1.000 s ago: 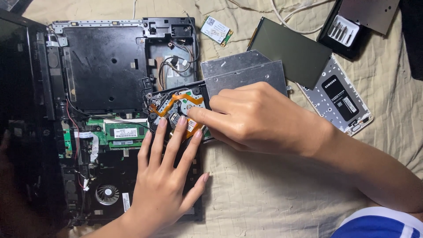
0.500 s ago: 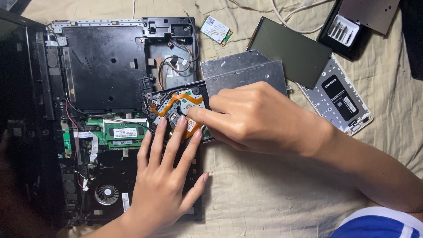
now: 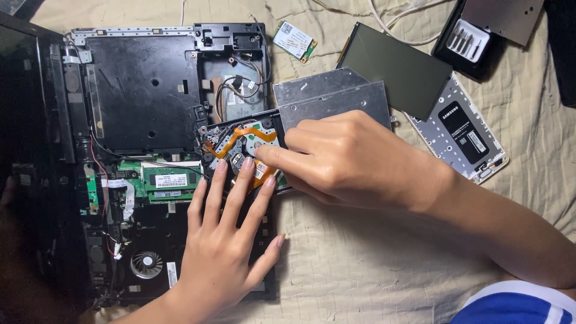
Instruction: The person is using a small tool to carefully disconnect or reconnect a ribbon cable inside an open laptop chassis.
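Note:
An opened optical drive (image 3: 240, 141) with an orange flex cable lies across the right edge of a dismantled black laptop base (image 3: 144, 90). My left hand (image 3: 222, 246) rests flat with its fingers spread, the fingertips pressing on the drive's near edge. My right hand (image 3: 354, 159) comes in from the right with curled fingers. Its index fingertip sits on the drive's exposed mechanism and its thumb lies along the drive's front edge. The drive's grey metal cover (image 3: 330, 99) shows just behind my right hand.
Everything lies on a beige sheet (image 3: 372, 270). A green memory module (image 3: 165, 180) and a small fan (image 3: 147, 264) sit in the laptop base. A small wireless card (image 3: 295, 41), a dark flat panel (image 3: 396, 69), a silver bracket plate (image 3: 465, 135) and a screwdriver bit case (image 3: 465, 39) lie at the back right.

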